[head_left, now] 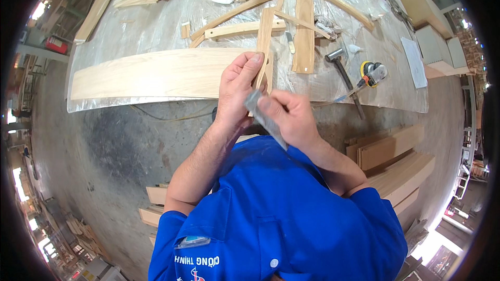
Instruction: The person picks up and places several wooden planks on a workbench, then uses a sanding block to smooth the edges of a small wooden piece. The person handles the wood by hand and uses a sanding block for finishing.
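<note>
My left hand (237, 88) is closed round the near end of a narrow wooden strip (265, 31), its thumb on top. The strip points away from me over the table. My right hand (292, 119) grips a grey flat piece (266, 117) that looks like folded sandpaper, though its exact kind is hard to make out. That piece touches or nearly touches the strip's near end, close beside my left hand. Under the left hand a wide pale wooden board (151, 75) lies along the table's near edge.
The plastic-covered table (208, 8) carries several wood strips, a brown plank (303, 31), a putty knife (290, 42), a hammer (344, 70) and a yellow-rimmed sander (372, 73). A paper sheet (414, 62) lies at the right. Boards (393, 148) are stacked at my right.
</note>
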{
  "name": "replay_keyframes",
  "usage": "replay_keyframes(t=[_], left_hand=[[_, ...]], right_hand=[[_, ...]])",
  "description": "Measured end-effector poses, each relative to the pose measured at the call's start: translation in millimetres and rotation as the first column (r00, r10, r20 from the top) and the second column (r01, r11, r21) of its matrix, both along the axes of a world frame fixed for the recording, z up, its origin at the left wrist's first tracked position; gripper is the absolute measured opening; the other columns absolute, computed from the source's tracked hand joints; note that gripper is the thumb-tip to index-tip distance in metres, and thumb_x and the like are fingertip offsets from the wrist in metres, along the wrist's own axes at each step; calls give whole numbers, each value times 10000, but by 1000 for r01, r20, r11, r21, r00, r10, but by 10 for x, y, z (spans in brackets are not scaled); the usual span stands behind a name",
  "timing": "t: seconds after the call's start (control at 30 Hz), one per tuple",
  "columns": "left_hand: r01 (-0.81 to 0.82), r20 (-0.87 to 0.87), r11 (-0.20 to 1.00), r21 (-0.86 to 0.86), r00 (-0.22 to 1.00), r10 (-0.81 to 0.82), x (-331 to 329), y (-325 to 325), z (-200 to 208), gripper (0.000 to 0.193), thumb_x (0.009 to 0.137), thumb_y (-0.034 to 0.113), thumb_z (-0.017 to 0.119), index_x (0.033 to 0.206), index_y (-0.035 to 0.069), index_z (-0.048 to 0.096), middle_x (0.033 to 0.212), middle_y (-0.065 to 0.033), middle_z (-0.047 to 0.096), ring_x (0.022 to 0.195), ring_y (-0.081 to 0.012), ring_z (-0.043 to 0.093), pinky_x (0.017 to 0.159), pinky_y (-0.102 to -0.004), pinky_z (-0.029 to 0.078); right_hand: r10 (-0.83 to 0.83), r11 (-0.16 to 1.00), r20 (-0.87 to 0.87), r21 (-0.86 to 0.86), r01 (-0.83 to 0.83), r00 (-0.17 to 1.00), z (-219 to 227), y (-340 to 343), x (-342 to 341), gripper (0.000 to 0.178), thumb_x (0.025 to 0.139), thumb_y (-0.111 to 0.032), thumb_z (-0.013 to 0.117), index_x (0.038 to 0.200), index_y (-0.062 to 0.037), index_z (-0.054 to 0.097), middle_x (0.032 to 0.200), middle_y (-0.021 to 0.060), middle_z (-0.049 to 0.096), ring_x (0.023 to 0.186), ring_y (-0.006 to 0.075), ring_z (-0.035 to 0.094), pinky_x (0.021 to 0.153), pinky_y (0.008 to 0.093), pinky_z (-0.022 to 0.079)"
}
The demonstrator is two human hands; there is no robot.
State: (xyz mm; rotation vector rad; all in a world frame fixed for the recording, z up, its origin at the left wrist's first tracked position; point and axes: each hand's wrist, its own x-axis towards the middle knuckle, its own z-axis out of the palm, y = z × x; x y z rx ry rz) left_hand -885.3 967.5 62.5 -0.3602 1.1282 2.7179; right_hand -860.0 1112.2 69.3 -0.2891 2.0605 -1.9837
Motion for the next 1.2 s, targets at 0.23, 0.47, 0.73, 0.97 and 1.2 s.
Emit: replay_keyframes(t=[0.23, 0.47, 0.73, 0.97, 1.2], left_hand=[[103, -67, 990, 100, 993, -97, 47, 11, 28, 158, 1060, 215, 595, 1025, 68, 640, 639, 57, 524, 551, -23, 480, 487, -191, 384], [-4, -7, 1000, -13, 1000, 4, 58, 52, 76, 155, 1068, 217, 585, 1033, 72, 629, 654, 57, 522, 530, -11, 448, 461, -186, 357], [-48, -53, 998, -37, 998, 46, 39, 72, 2, 179, 1066, 226, 597, 1029, 51, 605, 648, 59, 510, 517, -11, 426, 448, -187, 335], [-72, -60, 997, -33, 996, 70, -20, 83, 58, 175, 1066, 221, 598, 1030, 49, 607, 636, 59, 516, 522, -14, 442, 454, -194, 335], [-68, -46, 997, -24, 997, 67, -41, 49, 47, 168, 1059, 216, 610, 1026, 51, 612, 648, 52, 522, 534, -21, 444, 466, -197, 342]], right_hand=[[-66, 995, -1, 71, 66, 998, 120, 50, -270, 379, 1016, -277, 685, 750, -14, 622, 636, -41, 534, 633, 30, 446, 523, 277, 379], [-39, 992, -91, 112, 49, 995, 75, 39, -151, 370, 1022, -280, 677, 789, 4, 635, 646, -24, 552, 646, 30, 467, 529, 286, 406], [-19, 997, -87, 68, 25, 996, 125, 14, -23, 389, 1027, -289, 673, 779, 8, 632, 637, -18, 564, 650, 30, 479, 532, 259, 405], [-9, 998, -113, 55, 16, 994, 105, -34, -3, 404, 1018, -308, 682, 760, -3, 623, 619, -7, 551, 612, 41, 466, 509, 287, 393], [14, 992, -17, 124, -12, 1000, 143, 10, -154, 364, 1008, -285, 691, 807, 15, 649, 631, -9, 564, 626, 39, 467, 531, 286, 418]])
